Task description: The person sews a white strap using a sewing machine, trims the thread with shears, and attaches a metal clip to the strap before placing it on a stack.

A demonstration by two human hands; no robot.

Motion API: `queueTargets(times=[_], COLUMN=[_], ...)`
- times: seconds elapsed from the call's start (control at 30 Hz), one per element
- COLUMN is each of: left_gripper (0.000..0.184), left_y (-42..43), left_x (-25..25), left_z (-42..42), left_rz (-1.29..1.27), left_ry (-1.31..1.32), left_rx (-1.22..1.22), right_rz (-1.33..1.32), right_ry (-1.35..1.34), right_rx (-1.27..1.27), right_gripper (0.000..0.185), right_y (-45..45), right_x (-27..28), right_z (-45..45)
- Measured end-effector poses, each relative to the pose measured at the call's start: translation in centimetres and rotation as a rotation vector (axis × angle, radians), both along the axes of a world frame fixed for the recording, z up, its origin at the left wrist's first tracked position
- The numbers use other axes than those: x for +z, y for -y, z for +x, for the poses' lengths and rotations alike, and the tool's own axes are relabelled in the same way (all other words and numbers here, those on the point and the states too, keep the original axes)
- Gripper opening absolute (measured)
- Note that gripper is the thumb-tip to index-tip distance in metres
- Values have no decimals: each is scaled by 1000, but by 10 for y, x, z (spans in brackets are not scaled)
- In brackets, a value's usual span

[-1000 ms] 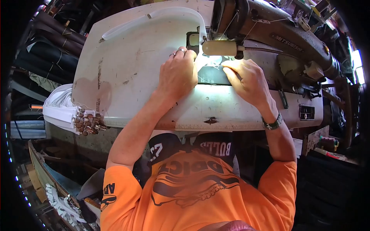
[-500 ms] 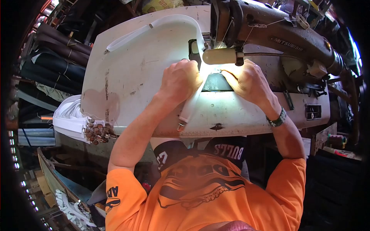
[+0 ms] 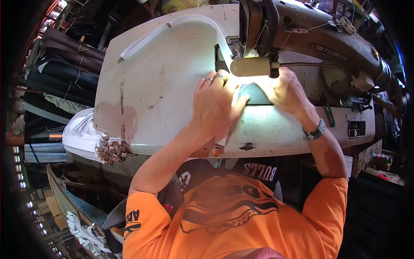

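Note:
A long white strap (image 3: 194,18) curves across the sewing machine table and runs under the machine head. Its near end, with a metal clip (image 3: 217,150), hangs at the table's front edge. My left hand (image 3: 213,103) is closed over the strap left of the needle area, fingers bent, thumb stretched to the right over the dark green plate (image 3: 255,95). To the right of the plate, my right hand (image 3: 291,93) has its thumb and fingers together close to the needle area. Glare and the lamp (image 3: 250,67) hide its fingertips and whatever they hold.
The brown sewing machine (image 3: 317,41) stands over the back right of the table (image 3: 159,86). A bundle of white straps with metal clips (image 3: 86,140) hangs at the left edge. Dark pliers-like snips (image 3: 328,113) lie at right. Rolls of dark material (image 3: 64,64) are stacked at left.
My left hand has shifted slightly right and turned flatter, with its thumb now out over the plate. The strap's near end has moved right. My right hand stays near the needle area.

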State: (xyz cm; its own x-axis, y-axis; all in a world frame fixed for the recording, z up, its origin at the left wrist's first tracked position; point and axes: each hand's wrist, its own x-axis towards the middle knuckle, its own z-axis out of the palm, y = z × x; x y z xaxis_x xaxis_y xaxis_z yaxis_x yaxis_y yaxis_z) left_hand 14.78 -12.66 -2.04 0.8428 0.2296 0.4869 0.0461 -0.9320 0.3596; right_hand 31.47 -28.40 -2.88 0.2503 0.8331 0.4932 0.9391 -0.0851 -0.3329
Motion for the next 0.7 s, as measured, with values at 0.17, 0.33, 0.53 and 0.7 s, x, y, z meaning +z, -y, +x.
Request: queueTargets(times=[0.17, 0.33, 0.53, 0.7], left_gripper=[20, 17, 22, 17], left_y=[-27, -28, -26, -27], left_x=[-14, -16, -19, -13], left_z=[8, 9, 6, 6], left_rz=[144, 62, -24, -58], left_ry=[-54, -17, -15, -53], left_rx=[-22, -49, -45, -51], right_rz=[101, 8, -31, -53], right_ry=[-297, -134, 24, 46], right_rx=[-60, -295, -343, -359], right_gripper=[18, 12, 18, 14], right_y=[-5, -15, -13, -11], right_x=[-10, 3, -8, -12], right_z=[31, 40, 42, 42])
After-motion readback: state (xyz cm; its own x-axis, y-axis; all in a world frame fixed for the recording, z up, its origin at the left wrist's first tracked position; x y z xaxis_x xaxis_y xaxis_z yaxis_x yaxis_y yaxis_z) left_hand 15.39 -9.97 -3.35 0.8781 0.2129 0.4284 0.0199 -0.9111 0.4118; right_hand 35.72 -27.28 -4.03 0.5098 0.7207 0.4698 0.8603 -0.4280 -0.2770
